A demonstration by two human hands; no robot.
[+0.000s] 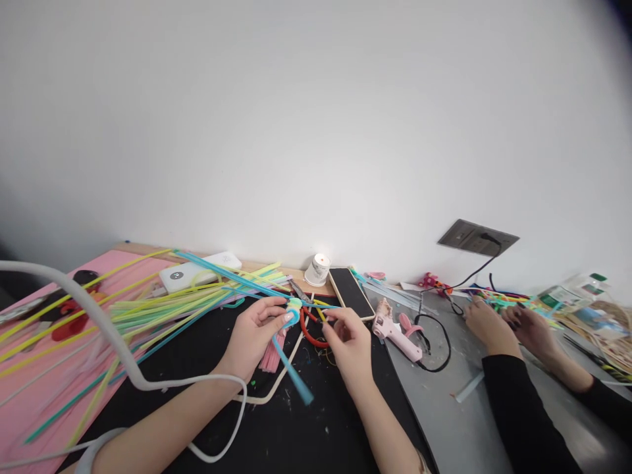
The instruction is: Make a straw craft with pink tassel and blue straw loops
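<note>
Between the thumb and fingers of my left hand point(253, 337) is a small coiled piece of pipe cleaner point(294, 311) in blue, green and yellow. A blue pipe cleaner point(291, 372) hangs down from it toward me. More long blue strands point(227, 268) run from the coil to the upper left. My right hand point(351, 345) is pinched closed just right of the coil, on a blue pipe cleaner leading out of it; a short yellow piece point(320, 314) shows at its fingertips. Red-handled pliers point(311, 339) lie behind and between my hands, partly hidden. A pink bundle point(270, 359) lies under my left fingers.
Many yellow and green pipe cleaners point(148, 309) spread across the left. A power bank point(182, 273), paper cup point(317, 270) and phone point(351, 293) stand or lie at the back. A pink glue gun point(397, 336) lies right. A co-worker's hands point(494, 326) work farther right. White cable point(123, 355) crosses my left forearm.
</note>
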